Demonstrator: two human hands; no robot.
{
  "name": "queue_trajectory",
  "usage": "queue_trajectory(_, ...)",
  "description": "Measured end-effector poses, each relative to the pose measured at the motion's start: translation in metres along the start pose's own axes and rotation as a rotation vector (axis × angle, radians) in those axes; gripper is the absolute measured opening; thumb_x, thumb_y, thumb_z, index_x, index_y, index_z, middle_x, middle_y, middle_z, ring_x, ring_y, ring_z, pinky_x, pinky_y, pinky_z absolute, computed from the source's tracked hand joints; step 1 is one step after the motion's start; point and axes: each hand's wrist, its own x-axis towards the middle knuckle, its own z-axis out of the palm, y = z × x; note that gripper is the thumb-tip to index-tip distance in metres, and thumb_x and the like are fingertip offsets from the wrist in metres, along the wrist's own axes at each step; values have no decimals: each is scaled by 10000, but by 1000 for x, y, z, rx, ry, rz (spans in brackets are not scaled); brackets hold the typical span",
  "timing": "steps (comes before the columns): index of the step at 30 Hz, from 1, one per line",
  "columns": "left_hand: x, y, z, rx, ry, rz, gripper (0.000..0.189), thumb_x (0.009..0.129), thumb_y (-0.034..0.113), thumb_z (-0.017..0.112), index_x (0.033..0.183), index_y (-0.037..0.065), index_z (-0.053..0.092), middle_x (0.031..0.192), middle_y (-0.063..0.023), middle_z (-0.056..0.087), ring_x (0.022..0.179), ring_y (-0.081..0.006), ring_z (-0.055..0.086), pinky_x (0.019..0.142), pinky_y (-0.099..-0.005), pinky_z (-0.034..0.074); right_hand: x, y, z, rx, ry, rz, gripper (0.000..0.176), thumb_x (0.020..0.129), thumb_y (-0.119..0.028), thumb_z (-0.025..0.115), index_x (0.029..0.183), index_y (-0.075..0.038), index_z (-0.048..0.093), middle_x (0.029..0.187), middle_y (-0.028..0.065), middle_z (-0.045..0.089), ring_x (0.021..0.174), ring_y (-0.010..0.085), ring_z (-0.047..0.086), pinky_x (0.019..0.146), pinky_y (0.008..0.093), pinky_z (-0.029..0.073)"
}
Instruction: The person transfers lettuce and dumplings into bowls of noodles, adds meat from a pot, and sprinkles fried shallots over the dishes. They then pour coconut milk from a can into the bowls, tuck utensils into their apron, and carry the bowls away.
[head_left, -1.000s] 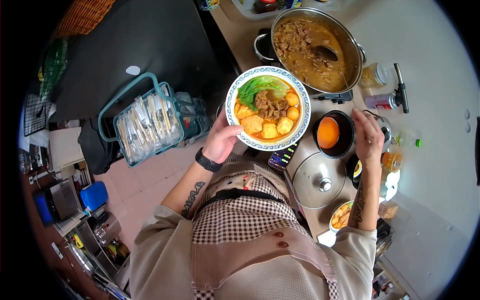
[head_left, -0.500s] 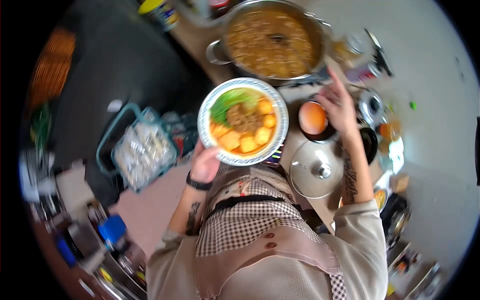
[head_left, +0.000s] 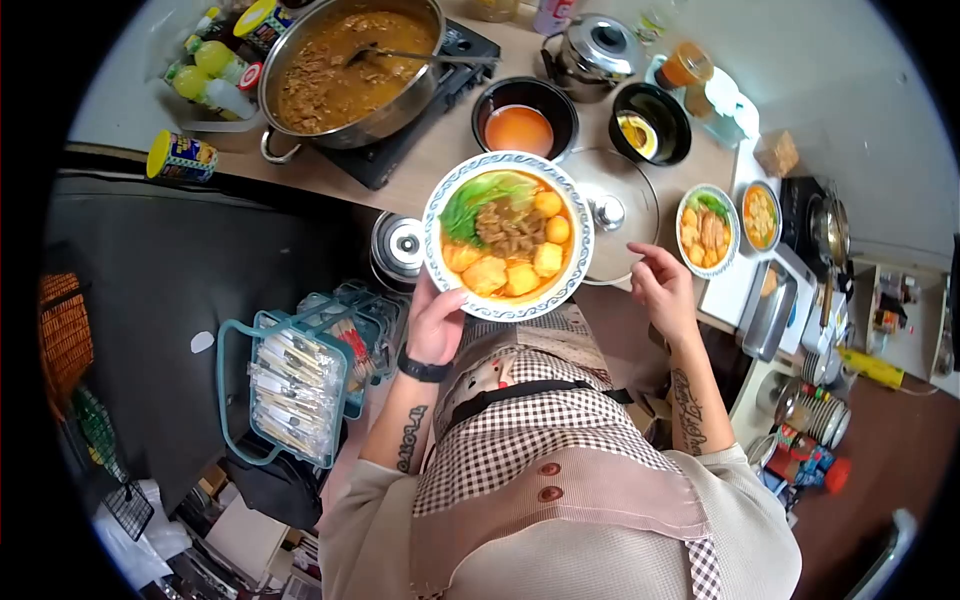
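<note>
**Soup bowl stays in the left hand; right hand has come off the sauce bowl**

A second ago the right hand (head_left: pixel 662 290) was up at the round black bowl of orange sauce (head_left: pixel 522 125). It has since drawn back to the near edge of the pale wooden surface (head_left: pixel 440 160). It hangs there with the fingers loosely spread, its grip released and holding nothing, just beside the round glass lid with a steel knob (head_left: pixel 612 212).

The left hand (head_left: pixel 437 320) keeps its grip on the wide blue-and-white rimmed ceramic soup bowl (head_left: pixel 508 235). The palm is under the near side and the thumb is up at the rim. The soup bowl is level, filled with orange broth, greens, meat and yellow tofu pieces. It is held above the near edge of the surface, close to the checked apron (head_left: pixel 520 420).

The view has swung, so the large steel pot of brown curry (head_left: pixel 350 60) now sits at the upper left, with a ladle lying in it.

The soup bowl's right rim overlaps the glass lid, and a small round steel lidded pot (head_left: pixel 398 248) sits just off its left rim. Across the surface, the sauce bowl and a second black bowl with yellow contents (head_left: pixel 650 125) stand near each other. Two small patterned bowls of food (head_left: pixel 707 230) crowd the right end. Bare wood shows between the stove and the soup bowl. To the left, below the surface edge, stands a teal plastic basket of wrapped chopsticks (head_left: pixel 290 385).
</note>
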Motion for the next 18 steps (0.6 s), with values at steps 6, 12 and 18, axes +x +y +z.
queue_trajectory(6, 23, -23, 36, -63, -100, -98, 717, 828, -32, 606, 1494, 33, 349, 1420, -107, 506, 1309, -239, 501, 1106, -362, 404, -17, 2, -37, 38, 150, -51, 268, 969, -93, 599, 1208, 17, 648, 767, -23, 590, 642, 54, 532, 594, 211, 434)
queue_trajectory(12, 26, -36, 56, 35, -118, -47, 718, 809, -15, 629, 1476, 33, 368, 1417, -115, 507, 1306, -227, 503, 1107, -362, 406, -9, -21, -49, -250, 223, -333, 143, 899, -67, 683, 1027, -6, 700, 732, 6, 639, 638, 66, 562, 601, 237, 469)
queue_trajectory(18, 5, -95, 111, 9, 7, 39, 755, 799, -9, 624, 1501, 41, 350, 1438, -116, 507, 1321, -268, 502, 1131, -405, 391, 36, -97, -84, -426, -95, -771, 178, 900, -90, 686, 1067, -33, 708, 816, 122, 695, 674, 220, 661, 638, 332, 532)
